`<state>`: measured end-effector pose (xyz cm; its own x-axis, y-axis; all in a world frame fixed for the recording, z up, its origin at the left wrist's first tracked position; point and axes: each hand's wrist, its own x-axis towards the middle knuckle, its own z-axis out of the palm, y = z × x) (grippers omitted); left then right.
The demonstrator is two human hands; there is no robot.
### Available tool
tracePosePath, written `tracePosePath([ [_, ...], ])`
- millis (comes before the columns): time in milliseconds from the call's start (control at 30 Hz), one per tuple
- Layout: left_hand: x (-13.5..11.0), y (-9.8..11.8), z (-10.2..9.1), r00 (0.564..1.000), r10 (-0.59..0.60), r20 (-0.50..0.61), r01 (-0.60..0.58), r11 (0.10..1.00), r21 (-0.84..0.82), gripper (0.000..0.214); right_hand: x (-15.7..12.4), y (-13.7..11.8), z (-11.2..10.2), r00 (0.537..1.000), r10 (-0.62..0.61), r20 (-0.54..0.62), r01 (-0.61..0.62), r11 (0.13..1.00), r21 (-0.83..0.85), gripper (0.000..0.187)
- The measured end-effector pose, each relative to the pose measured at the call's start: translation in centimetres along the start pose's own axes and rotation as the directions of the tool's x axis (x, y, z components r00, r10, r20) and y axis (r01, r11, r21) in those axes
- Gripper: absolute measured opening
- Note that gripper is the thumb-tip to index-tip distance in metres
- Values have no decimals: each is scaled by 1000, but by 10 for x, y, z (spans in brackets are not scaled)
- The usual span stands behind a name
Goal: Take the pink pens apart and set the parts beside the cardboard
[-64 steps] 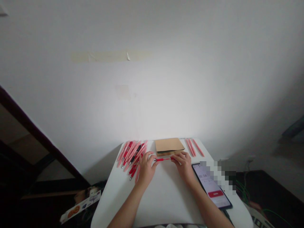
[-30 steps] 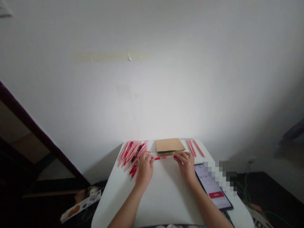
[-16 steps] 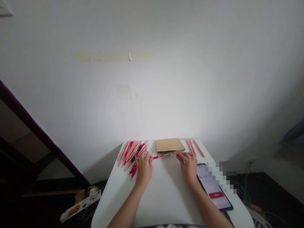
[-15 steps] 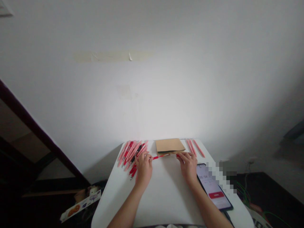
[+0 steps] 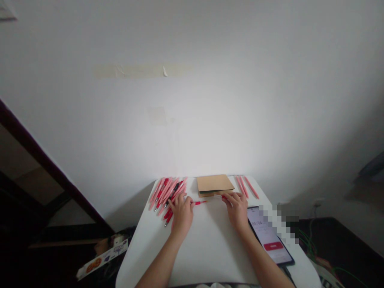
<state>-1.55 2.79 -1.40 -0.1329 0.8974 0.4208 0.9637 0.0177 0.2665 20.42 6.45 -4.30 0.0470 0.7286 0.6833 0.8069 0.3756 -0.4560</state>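
My left hand (image 5: pixel 182 210) is closed round a red pen (image 5: pixel 198 203) whose thin tip points right. Opposite it, my right hand (image 5: pixel 236 205) pinches a small clear and red piece that looks like a pen cap (image 5: pixel 220 197). A gap separates pen tip and cap. Just beyond my left hand lies a loose pile of pink, red and black pens (image 5: pixel 169 192), partly hidden by that hand. A brown notebook (image 5: pixel 214 184) lies behind the gap between my hands.
Several pink pens (image 5: pixel 251 188) lie at the back right of the white table (image 5: pixel 210 248). A phone (image 5: pixel 270 236) showing a timer lies at the right, beside my right forearm. The wall (image 5: pixel 192 120) stands right behind the table.
The pen and the cap, nearly end to end before, are now apart. The pen's tip has moved left and slightly down; my right hand has hardly moved.
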Motion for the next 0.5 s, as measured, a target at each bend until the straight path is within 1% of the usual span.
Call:
tracePosePath([
  [167, -1, 1, -3, 999, -2, 37, 1, 1000, 23, 8, 0, -1, -1, 1000, -8, 19, 8, 1000, 0, 25],
  [333, -1, 0, -1, 1000, -3, 30, 2, 1000, 24, 9, 0, -1, 0, 1000, -6, 23, 5, 1000, 6, 25],
  [500, 0, 0, -1, 1000, -3, 20, 2, 998, 62, 10, 0, 0, -1, 999, 0, 37, -1, 1000, 22, 27],
])
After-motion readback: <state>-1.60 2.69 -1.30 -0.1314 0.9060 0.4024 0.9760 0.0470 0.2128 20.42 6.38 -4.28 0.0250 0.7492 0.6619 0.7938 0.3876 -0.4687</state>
